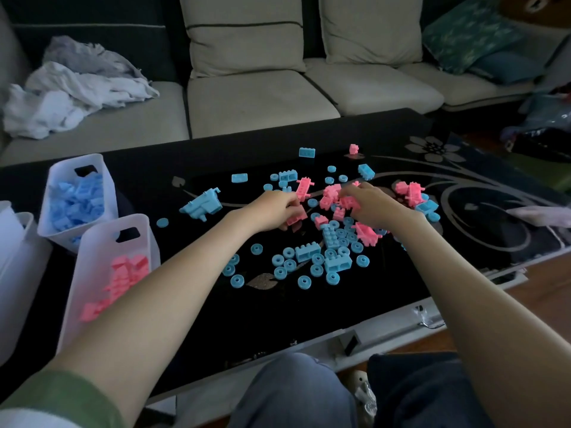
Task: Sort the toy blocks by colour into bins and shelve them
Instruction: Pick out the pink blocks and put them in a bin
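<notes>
Black table [216, 304], left fingers [290, 207] clamp crosswise pink block [297, 218], right fingers [352, 193] grip pink blocks [347, 202].

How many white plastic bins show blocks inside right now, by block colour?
White plastic bin holding blue toy blocks: 1
White plastic bin holding pink toy blocks: 1
Total: 2
The white container at the left edge hides its contents.

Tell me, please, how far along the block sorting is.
Partly done: the blue bin and pink bin each hold matching blocks. In hand: the left hand grips pink blocks, the right hand reaches into the pink pile. Left: many blue rings and bricks on the table; nothing shelved.
</notes>
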A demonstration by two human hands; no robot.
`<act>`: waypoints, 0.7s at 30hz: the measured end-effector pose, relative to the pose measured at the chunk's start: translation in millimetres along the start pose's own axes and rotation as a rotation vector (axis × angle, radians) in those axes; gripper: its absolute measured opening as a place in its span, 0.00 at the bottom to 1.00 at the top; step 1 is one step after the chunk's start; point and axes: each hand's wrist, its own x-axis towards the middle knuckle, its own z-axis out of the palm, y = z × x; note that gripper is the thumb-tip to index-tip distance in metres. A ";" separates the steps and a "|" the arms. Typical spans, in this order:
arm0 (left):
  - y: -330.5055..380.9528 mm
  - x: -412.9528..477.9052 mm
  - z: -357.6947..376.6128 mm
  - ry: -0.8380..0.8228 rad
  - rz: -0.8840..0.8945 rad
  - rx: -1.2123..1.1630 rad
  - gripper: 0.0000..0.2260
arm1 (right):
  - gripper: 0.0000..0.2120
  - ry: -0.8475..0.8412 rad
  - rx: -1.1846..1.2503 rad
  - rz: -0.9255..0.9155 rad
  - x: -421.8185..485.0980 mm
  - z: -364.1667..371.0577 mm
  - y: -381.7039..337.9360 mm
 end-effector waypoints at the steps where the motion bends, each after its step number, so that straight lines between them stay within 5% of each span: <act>1: 0.6 -0.5 0.3 0.002 0.002 -0.005 0.10 | 0.23 0.039 -0.011 -0.005 0.2 1.4 -1.1; 11: 7.0 -14.4 -13.8 0.036 0.008 0.030 0.10 | 0.16 0.351 0.062 -0.036 -1.3 -6.7 -14.3; 15: -0.7 -49.2 -49.8 0.149 -0.017 -0.026 0.09 | 0.15 0.485 0.362 -0.107 -18.9 -31.2 -66.8; 18: -20.4 -99.4 -86.2 0.236 -0.077 0.024 0.09 | 0.11 0.392 0.645 -0.178 -43.3 -33.1 -133.4; 21: -57.6 -155.4 -113.3 0.270 -0.225 0.107 0.09 | 0.10 0.106 0.802 -0.330 -72.2 -17.6 -206.4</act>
